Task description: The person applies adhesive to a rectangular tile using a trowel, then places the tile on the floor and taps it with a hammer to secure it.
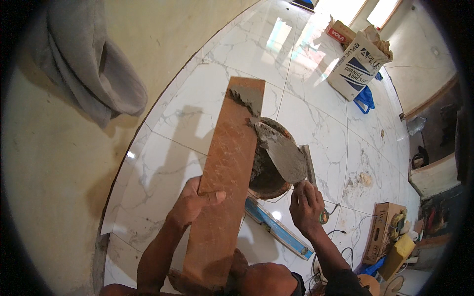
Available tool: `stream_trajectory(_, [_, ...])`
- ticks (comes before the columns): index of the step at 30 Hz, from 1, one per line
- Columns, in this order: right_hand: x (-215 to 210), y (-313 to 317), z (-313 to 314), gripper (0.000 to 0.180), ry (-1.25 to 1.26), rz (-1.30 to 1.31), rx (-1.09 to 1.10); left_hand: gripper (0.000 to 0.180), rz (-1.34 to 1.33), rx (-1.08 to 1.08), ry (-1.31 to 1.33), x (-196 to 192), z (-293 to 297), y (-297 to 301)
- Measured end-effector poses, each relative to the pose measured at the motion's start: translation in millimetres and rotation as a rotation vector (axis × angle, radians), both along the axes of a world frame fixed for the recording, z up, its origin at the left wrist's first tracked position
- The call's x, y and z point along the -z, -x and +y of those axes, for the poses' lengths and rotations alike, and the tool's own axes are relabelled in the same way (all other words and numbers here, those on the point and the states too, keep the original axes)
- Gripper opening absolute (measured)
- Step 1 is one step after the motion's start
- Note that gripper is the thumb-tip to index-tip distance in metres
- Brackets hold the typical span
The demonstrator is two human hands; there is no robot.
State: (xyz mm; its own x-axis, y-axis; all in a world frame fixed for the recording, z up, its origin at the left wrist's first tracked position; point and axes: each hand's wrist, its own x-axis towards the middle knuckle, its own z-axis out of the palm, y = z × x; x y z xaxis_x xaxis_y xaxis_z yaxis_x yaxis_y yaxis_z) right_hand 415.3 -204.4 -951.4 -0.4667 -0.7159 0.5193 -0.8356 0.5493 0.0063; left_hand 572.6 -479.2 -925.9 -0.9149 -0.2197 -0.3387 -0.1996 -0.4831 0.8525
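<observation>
My left hand (193,202) grips the left edge of a long reddish-brown tile strip (217,158), thumb across its face. The strip slants up and away from me. Wet grey mortar (251,101) is spread over its far right corner. In my right hand (306,203) is a trowel (286,158), its blade coated with mortar and its tip close to the strip's right edge. Under the trowel stands a round bucket (269,183) with dark mortar inside, partly covered by the blade and the strip. The trowel's handle is mostly hidden in my fingers.
A blue spirit level (281,231) lies on the marbled tile floor (316,128) near my right forearm, with a tape measure (324,216) nearby. Cables (345,249) and a cardboard box (379,232) are at right. A paper sack (359,69) stands far right; grey cloth (98,74) hangs left.
</observation>
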Motion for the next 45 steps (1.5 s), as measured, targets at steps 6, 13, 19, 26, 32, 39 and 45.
stream_trajectory(6, [-31.2, 10.5, 15.9, 0.026, -0.050, -0.476, 0.240, 0.052, 0.024, -0.079, 0.039, 8.7, -19.9, 7.5])
stream_trajectory(13, [-54.5, 73.7, -39.0, 0.012, -0.620, -0.397, 0.068, 0.049, 0.061, -0.066, 0.102, 28.6, -20.9, 21.1])
stream_trajectory(19, [-15.7, 92.4, -95.3, 0.009, -0.822, -0.143, 0.009, 0.047, 0.041, -0.023, 0.097, 52.5, -11.6, 38.8])
stream_trajectory(26, [-5.1, 106.2, -97.8, 0.013, -0.825, -0.325, -0.017, 0.040, 0.099, 0.004, 0.014, 80.3, -5.5, 45.2])
stream_trajectory(32, [-15.8, 93.9, -109.7, 0.019, -0.936, -0.429, 0.025, 0.042, 0.160, -0.056, 0.096, 93.4, -4.1, 45.4])
stream_trajectory(39, [-16.9, 108.1, -114.3, 0.031, -0.910, -0.668, 0.103, 0.041, 0.163, -0.046, 0.054, 95.5, -1.5, 45.9])
stream_trajectory(45, [-17.1, 120.1, -101.7, 0.029, -0.913, -0.794, -0.004, 0.035, 0.169, -0.062, 0.092, 99.3, -1.4, 47.3])
